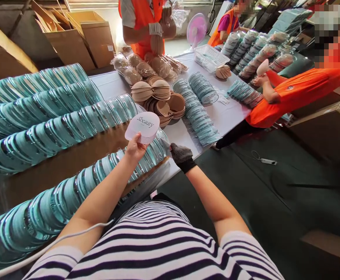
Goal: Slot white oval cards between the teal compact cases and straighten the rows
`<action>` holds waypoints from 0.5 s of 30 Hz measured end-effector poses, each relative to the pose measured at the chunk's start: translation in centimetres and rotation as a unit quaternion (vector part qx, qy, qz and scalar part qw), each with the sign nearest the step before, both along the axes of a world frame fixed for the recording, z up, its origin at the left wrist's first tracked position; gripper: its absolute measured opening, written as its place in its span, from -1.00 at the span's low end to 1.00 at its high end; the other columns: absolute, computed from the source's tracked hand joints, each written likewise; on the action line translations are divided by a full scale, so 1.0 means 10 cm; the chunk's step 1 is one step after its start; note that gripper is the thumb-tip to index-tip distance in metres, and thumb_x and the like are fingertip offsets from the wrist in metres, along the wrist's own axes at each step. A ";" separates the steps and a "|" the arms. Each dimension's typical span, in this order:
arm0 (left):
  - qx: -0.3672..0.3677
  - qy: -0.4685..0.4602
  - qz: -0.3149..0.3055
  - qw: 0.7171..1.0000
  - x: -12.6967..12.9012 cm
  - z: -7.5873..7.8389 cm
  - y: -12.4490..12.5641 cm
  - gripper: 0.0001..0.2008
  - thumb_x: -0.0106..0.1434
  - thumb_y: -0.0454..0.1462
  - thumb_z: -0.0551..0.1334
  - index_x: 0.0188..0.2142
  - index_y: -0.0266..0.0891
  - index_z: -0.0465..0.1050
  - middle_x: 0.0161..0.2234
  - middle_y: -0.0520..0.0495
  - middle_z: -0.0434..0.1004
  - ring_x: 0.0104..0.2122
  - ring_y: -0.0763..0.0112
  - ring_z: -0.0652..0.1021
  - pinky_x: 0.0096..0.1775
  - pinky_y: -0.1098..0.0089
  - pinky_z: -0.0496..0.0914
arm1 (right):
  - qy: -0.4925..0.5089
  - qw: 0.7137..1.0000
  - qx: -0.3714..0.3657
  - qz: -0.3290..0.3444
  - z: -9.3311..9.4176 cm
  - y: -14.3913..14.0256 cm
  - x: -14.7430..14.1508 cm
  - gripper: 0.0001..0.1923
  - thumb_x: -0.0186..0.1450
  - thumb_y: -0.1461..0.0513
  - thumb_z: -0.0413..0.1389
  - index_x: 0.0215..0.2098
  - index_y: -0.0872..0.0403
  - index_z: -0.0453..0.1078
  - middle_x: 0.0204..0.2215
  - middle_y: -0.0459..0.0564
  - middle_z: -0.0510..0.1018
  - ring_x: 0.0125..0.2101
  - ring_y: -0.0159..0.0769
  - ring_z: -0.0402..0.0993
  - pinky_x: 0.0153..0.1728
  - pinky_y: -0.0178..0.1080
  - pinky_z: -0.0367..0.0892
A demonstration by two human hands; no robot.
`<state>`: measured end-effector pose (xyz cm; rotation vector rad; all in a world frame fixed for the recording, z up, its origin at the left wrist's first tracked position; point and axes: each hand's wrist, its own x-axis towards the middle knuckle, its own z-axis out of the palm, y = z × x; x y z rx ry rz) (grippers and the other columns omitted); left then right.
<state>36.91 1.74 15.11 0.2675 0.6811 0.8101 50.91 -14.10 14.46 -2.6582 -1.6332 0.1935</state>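
Note:
My left hand [136, 147], bare, is closed around the lower edge of a stack of white rounded cards [142, 125], the top one printed with "beauty". The cards are held up over the near end of a long row of nested teal, glossy pieces [99, 175]. My right hand [181, 155] wears a dark grey knit glove. Its fingers are closed at the end of that row, next to a thin translucent edge; what they grip is too small to tell. Beyond the cards, brown moulded cups [165, 107] are piled on the white table [231, 112].
More teal rows [59, 120] fill the left side. Further teal stacks [199, 112] lie on the table, with a white basket [210, 58] behind. Bagged brown cups [146, 67] sit before a co-worker in an orange vest [143, 23]. Another person [289, 93] works at right. Cardboard boxes [70, 42] stand behind.

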 end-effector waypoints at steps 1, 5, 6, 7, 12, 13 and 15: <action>0.002 -0.007 -0.001 1.000 0.00 -0.01 0.00 -0.62 0.27 -0.44 0.19 0.07 -0.21 0.42 0.00 -0.12 0.58 0.05 0.28 0.54 0.11 0.19 0.42 | 0.008 1.000 -0.013 0.000 0.01 0.05 0.00 -0.54 0.48 0.07 -0.27 -0.02 0.10 0.38 -0.29 0.14 0.60 -0.31 -0.24 0.52 -0.39 -0.29 0.10; -0.005 -0.015 0.008 1.000 -0.01 -0.02 0.00 -0.62 0.29 -0.45 0.16 0.07 -0.20 0.43 -0.01 -0.10 0.59 0.05 0.28 0.54 0.18 0.11 0.36 | 0.023 0.999 0.000 -0.042 0.06 0.03 -0.02 -0.59 0.48 0.05 -0.25 -0.02 0.06 0.33 -0.30 0.04 0.60 -0.33 -0.25 0.55 -0.41 -0.30 0.10; -0.006 -0.018 0.011 1.000 -0.01 -0.02 0.00 -0.62 0.29 -0.46 0.16 0.07 -0.19 0.43 -0.02 -0.09 0.59 0.05 0.28 0.54 0.19 0.08 0.35 | 0.026 0.999 0.004 -0.044 0.05 0.02 -0.02 -0.61 0.48 0.08 -0.25 -0.02 0.05 0.33 -0.29 0.03 0.61 -0.32 -0.26 0.55 -0.40 -0.30 0.12; -0.008 -0.018 0.014 1.000 0.00 -0.02 0.00 -0.62 0.29 -0.47 0.16 0.07 -0.18 0.43 -0.02 -0.09 0.60 0.04 0.28 0.55 0.19 0.07 0.34 | 0.030 0.999 0.005 -0.042 0.03 0.03 -0.02 -0.62 0.48 0.10 -0.25 -0.03 0.05 0.33 -0.26 0.02 0.61 -0.30 -0.26 0.56 -0.39 -0.31 0.13; -0.031 -0.007 0.017 0.999 0.00 -0.01 0.01 -0.62 0.29 -0.47 0.16 0.07 -0.20 0.42 -0.04 -0.09 0.61 0.01 0.29 0.57 0.16 0.10 0.38 | 0.040 0.997 -0.035 -0.048 -0.19 0.23 -0.06 -0.59 0.49 0.11 -0.29 -0.01 0.03 0.34 -0.25 0.07 0.61 -0.26 -0.21 0.57 -0.32 -0.28 0.24; -0.032 -0.007 0.014 0.999 0.00 -0.01 0.01 -0.62 0.30 -0.46 0.16 0.08 -0.20 0.42 -0.04 -0.09 0.61 0.00 0.29 0.58 0.15 0.10 0.39 | 0.043 0.997 -0.038 -0.052 -0.24 0.27 -0.06 -0.58 0.49 0.11 -0.29 -0.01 0.03 0.36 -0.26 0.09 0.61 -0.26 -0.19 0.56 -0.30 -0.26 0.26; -0.032 -0.007 0.013 0.999 0.00 -0.01 0.01 -0.61 0.30 -0.46 0.15 0.09 -0.19 0.41 -0.06 -0.08 0.62 -0.05 0.32 0.60 0.11 0.14 0.43 | 0.088 0.994 -0.023 -0.063 -0.30 0.30 -0.03 -0.60 0.47 0.12 -0.24 -0.04 0.04 0.39 -0.27 0.13 0.61 -0.27 -0.18 0.56 -0.28 -0.23 0.29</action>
